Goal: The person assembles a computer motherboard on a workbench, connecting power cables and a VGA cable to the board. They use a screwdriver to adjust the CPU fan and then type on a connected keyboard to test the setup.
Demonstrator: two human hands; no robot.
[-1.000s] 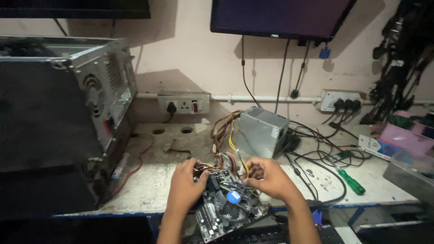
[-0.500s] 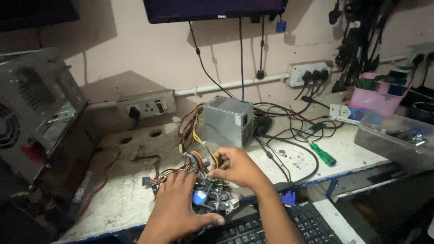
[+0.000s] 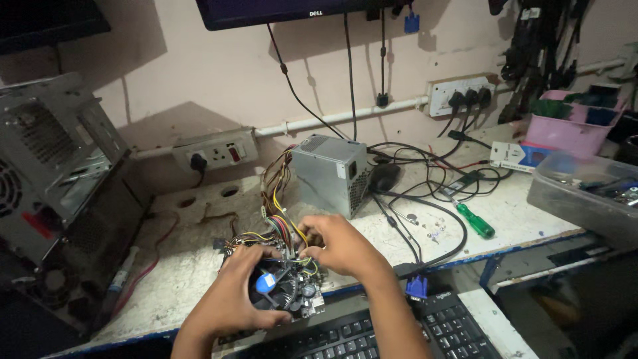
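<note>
Since a moment ago our right hand (image 3: 342, 246) has slid from the wire bundle's top down to the motherboard (image 3: 286, 289), which sits at the workbench (image 3: 193, 259) front edge. Our left hand (image 3: 232, 292) wraps the board's left side by the cooler fan (image 3: 272, 286), fingers curled on it. Right fingers pinch closed on the coloured wires (image 3: 289, 233) running to the grey power supply (image 3: 330, 173); a green screwdriver (image 3: 475, 219) lies well apart.

pink wall (image 3: 199, 73) | white worn workbench (image 3: 199, 219) | dim light
</note>
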